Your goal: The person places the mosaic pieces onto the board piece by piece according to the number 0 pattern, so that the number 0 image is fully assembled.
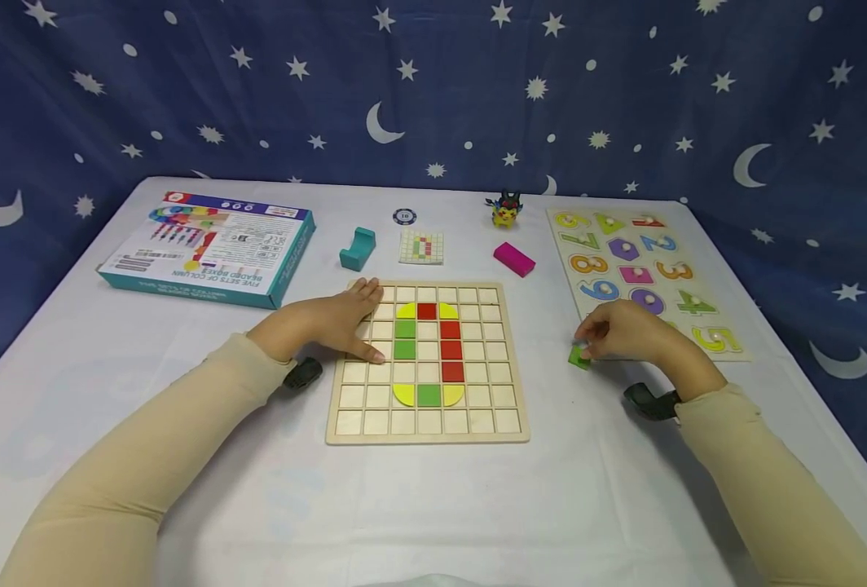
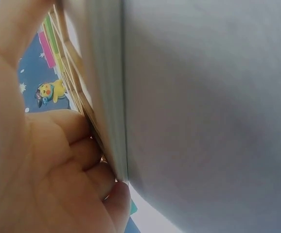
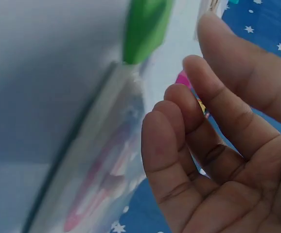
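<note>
A wooden grid board (image 1: 428, 436) lies mid-table, with red, green and yellow tiles forming a ring in its cells. My left hand (image 1: 341, 319) rests on its left side, fingers spread and thumb over the grid. The left wrist view has that hand (image 2: 58, 160) against the board's edge. On the right, my right hand (image 1: 627, 330) hovers by a green piece (image 1: 578, 357) near the lower left corner of the number puzzle (image 1: 737, 346). In the right wrist view, the loosely bent fingers (image 3: 160, 141) stand apart from the green piece (image 3: 148, 29).
A beaded-boxes carton (image 1: 206, 249) lies at the left back. Behind the board are a teal curved block (image 1: 358, 249), a small pattern card (image 1: 421, 248), a round chip (image 1: 404, 216), a magenta block (image 1: 514, 259) and a yellow figurine (image 1: 505, 210). A starry cloth (image 1: 433, 90) hangs behind.
</note>
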{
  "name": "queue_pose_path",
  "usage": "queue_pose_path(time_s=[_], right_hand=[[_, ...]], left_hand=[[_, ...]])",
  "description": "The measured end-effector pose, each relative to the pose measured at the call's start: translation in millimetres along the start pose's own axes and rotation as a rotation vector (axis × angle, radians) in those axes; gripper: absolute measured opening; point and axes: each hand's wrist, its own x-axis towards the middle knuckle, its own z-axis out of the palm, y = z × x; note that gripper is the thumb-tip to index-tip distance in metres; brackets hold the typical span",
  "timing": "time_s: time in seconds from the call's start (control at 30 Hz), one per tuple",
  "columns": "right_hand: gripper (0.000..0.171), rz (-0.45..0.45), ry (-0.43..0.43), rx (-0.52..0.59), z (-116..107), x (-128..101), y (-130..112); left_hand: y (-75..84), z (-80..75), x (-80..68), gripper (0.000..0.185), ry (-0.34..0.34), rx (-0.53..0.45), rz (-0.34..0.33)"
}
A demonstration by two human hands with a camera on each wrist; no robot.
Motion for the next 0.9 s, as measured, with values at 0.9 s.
queue_pose_path(time_s=[0.9], right_hand=[[0.015, -0.085, -0.016, 0.023, 25.1, 8.9, -32.7]], left_hand=[[0.9, 0.5, -0.3, 0.111, 0.003, 0.004, -0.007]])
